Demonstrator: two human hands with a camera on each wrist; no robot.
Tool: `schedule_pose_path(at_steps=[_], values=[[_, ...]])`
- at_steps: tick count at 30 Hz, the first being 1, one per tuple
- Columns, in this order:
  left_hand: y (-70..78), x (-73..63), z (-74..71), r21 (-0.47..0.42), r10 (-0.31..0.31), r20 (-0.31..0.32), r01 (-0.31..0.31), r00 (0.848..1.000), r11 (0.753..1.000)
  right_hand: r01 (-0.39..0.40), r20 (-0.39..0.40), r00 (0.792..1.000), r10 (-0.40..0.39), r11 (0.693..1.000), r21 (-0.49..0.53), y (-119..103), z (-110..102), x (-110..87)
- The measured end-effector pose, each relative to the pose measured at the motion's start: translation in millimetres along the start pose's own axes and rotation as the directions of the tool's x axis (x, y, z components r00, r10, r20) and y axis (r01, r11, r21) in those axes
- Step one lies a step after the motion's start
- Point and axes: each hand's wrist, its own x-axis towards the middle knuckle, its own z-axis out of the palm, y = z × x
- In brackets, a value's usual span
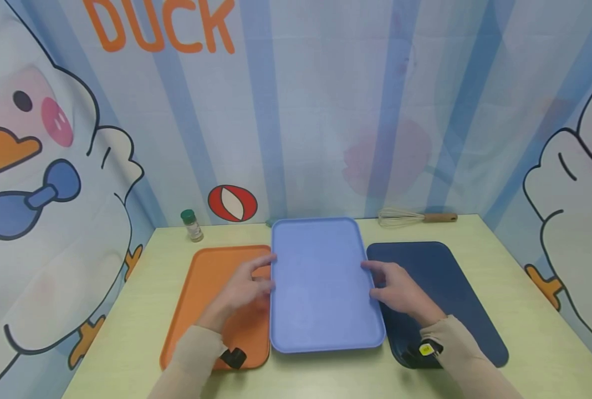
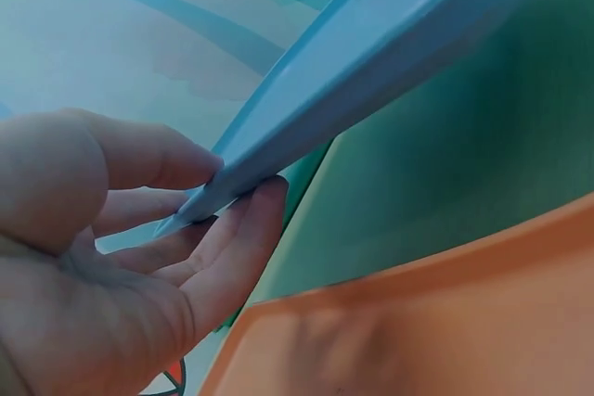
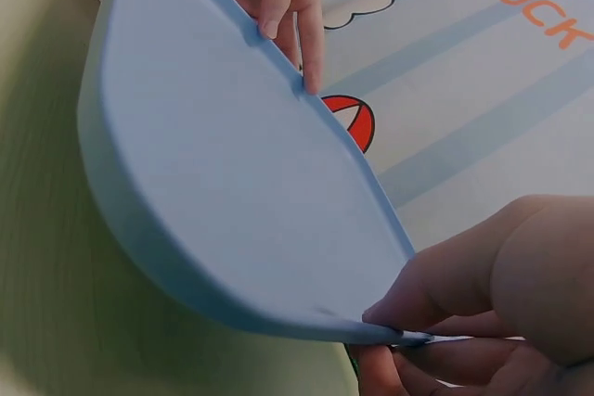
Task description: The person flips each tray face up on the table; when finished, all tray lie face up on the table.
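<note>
A light blue tray (image 1: 326, 288) is held between my two hands, raised off the table as the wrist views show. My left hand (image 1: 243, 285) pinches its left edge, thumb on top of the rim and fingers (image 2: 246, 229) underneath. On the opposite edge my right hand (image 1: 398, 285) grips in the same way, its thumb (image 3: 436, 275) over the rim. Below my left arm lies an orange tray (image 1: 201, 288), and a dark blue tray (image 1: 455, 299) lies under my right arm. The light blue tray appears bare.
At the back left of the pale table (image 1: 121, 354) stands a small jar with a green lid (image 1: 191, 224). A whisk with a brown handle (image 1: 416, 218) lies along the back right edge. A printed curtain (image 1: 321, 111) hangs right behind the table.
</note>
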Motion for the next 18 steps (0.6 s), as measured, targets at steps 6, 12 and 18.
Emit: schedule_pose_path(at_steps=[6,12,18], values=[[-2.1,-0.9,2.6,-0.015,-0.011,0.000,0.011,1.000,1.000,0.001,0.001,1.000,-0.001,1.000,-0.013,2.0,3.0,0.1],[-6.7,0.1,5.0,-0.005,-0.017,-0.006,0.017,1.000,1.000,-0.013,0.001,1.000,0.013,0.999,-0.042,4.2,5.6,0.2],[-8.4,-0.5,7.6,-0.005,-0.014,-0.004,0.014,1.000,1.000,-0.015,0.003,1.000,0.015,0.997,-0.080,8.5,7.6,2.0]])
